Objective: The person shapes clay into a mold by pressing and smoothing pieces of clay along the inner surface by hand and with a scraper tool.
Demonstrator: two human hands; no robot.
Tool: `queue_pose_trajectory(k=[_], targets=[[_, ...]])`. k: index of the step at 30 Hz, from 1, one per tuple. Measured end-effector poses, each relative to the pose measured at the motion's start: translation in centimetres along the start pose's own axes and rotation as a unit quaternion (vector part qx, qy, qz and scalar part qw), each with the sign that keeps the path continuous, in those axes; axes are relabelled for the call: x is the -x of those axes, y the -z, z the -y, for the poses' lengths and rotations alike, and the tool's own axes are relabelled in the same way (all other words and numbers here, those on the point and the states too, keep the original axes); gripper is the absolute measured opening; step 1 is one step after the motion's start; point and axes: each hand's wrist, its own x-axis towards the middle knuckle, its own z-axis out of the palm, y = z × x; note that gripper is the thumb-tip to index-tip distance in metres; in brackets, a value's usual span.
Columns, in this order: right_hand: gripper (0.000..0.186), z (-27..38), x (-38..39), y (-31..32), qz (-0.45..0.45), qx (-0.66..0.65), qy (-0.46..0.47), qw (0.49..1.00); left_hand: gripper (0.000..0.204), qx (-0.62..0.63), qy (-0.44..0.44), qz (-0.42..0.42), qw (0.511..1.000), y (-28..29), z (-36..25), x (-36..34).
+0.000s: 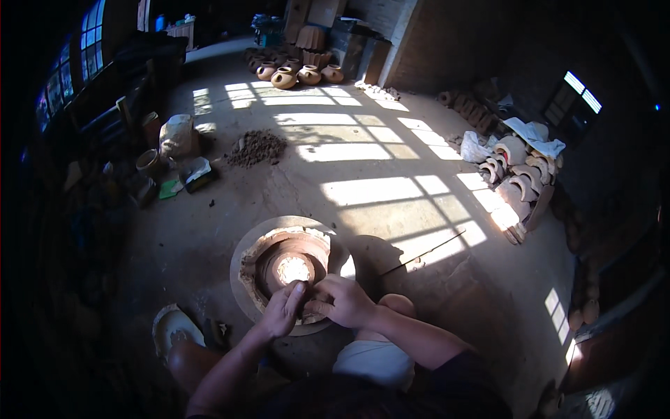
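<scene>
Your left hand (284, 309) and right hand (343, 300): over clay bowl (250, 264) on wheel (340, 255) | fingers (320, 307): bent, can't tell whether grasping

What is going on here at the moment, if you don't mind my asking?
A person has both bare hands, the left hand and right hand, close together at the near side of a wide, open clay form. It sits on a round disc by their knees. Whether the fingers grip anything is hard to tell. Farther off are round pots and a dark, clumpy heap.
</scene>
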Motion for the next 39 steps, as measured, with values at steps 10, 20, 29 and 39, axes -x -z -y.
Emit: queue_pose_trajectory(k=[10, 20, 29, 39], targets=[[0.028, -1.6, 2.0, 3.2, 0.121, -0.263, -0.305, 0.907, 0.055, -0.297, -0.113, -0.056, 0.946, -1.2, -0.3, -4.0], [0.062, -5.5, 3.9, 5.5, -0.325, -0.278, -0.119, 0.896, 0.077, -0.312, -0.205, -0.189, 0.908, -0.9, 1.6, -6.4], [0.107, 4.7, -3.1, 0.9, -0.104, -0.174, -0.084, 0.976, 0.076, 0.379, -0.029, 0.084, 0.921, -4.7, -3.7, -3.4], [0.097, 1.0, -2.8, -3.5, -0.115, -0.016, 0.018, 0.993, 0.092, 0.372, -0.118, 0.017, 0.92, -6.5, 0.0, -2.4]])
